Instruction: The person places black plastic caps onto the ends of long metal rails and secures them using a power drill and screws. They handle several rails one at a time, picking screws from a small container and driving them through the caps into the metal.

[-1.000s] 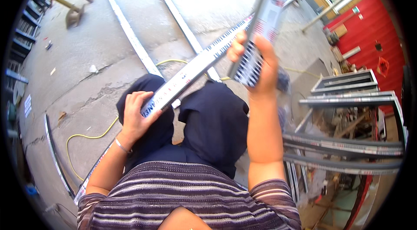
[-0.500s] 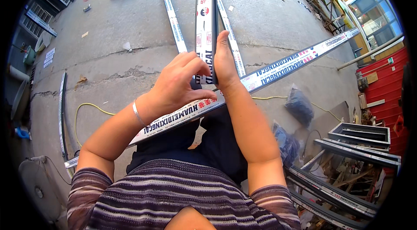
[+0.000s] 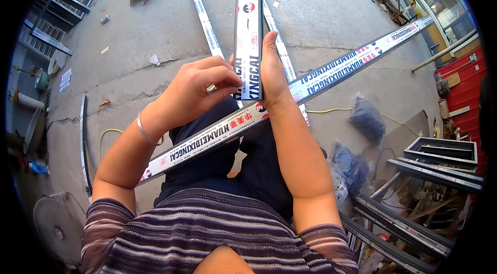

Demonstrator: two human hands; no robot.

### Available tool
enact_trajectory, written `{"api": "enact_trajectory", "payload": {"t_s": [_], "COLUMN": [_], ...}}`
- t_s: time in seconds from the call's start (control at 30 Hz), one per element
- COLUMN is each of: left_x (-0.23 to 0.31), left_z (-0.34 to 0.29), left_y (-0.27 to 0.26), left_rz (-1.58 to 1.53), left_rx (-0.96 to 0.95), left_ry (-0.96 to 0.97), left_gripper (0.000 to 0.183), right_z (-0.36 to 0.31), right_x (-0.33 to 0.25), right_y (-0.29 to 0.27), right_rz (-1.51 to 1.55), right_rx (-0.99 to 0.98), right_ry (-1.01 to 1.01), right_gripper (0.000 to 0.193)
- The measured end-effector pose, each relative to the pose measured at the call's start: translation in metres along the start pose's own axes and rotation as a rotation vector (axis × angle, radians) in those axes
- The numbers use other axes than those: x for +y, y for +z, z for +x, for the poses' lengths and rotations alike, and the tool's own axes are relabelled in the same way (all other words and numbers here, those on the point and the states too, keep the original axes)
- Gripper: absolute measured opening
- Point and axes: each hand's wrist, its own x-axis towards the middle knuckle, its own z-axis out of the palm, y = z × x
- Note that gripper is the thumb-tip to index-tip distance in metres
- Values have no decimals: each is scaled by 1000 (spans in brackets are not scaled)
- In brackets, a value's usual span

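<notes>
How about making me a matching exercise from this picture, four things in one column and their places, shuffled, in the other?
Things:
1. Upper profile with white printed film
2. Silver bracelet
3. Round grey fan
4. Red wall

Places:
A. At the right of the picture
B. Between the left hand and the right hand, pointing away from the person
C. At the lower left of the picture
D. Around the left wrist

Right pairs: 1-B, 2-D, 3-C, 4-A
</notes>
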Motion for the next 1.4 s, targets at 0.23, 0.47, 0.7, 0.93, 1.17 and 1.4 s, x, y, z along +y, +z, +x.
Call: {"api": "enact_trajectory", "payload": {"t_s": [0.23, 0.47, 0.7, 0.93, 1.17, 1.4], "left_x": [1, 0, -1, -1, 4, 1], "left_z": [8, 29, 46, 49, 45, 42], "left_y": [-8, -20, -24, -22, -22, -21], "left_rz": [298, 396, 460, 356, 356, 114], "left_rx": [-111, -320, -481, -524, -505, -418], "left_ry": [360, 630, 703, 711, 577, 467], "left_gripper": [19, 21, 15, 14, 17, 21], "right_z": [-5, 0, 1, 1, -2, -7], "right_x": [-7, 2, 10, 14, 7, 1], "right_y": [6, 3, 1, 0, 6, 2], "right_rz": [36, 100, 209, 302, 316, 286], "right_rx": [66, 86, 85, 39, 97, 37], "right_ry": [-1, -14, 30, 61, 87, 64], "right_gripper": [72, 74, 75, 74, 72, 72]}}
